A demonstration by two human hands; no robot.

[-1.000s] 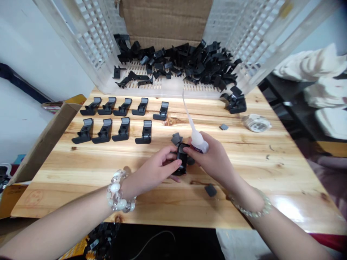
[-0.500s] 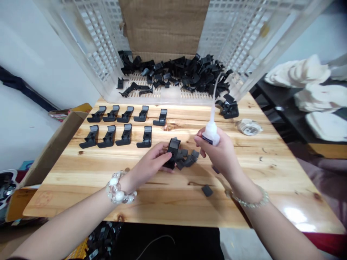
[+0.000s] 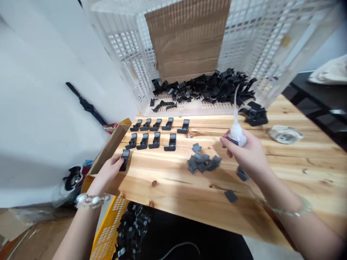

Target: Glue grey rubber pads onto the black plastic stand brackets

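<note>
My left hand [image 3: 108,170] reaches to the left edge of the wooden table [image 3: 284,169] and pinches a black plastic clip [image 3: 125,159] standing just below two rows of like clips [image 3: 151,134]. My right hand [image 3: 249,155] is closed round a small white glue bottle [image 3: 236,134] with a long thin nozzle pointing up. A heap of small grey pads [image 3: 202,162] lies on the wood between my hands. Two more grey pads [image 3: 231,195] lie loose near my right wrist.
A white lattice crate [image 3: 130,68] lies on its side at the back, lined with cardboard and holding several black clips [image 3: 206,88]. A tape roll [image 3: 284,134] rests at right. A cardboard box [image 3: 110,148] and a yellow crate [image 3: 108,231] of black parts sit off the table's left edge.
My left hand has carried the black clip from the table's middle out to the left, below the rows. The right hand with the bottle stayed raised. The camera turned left.
</note>
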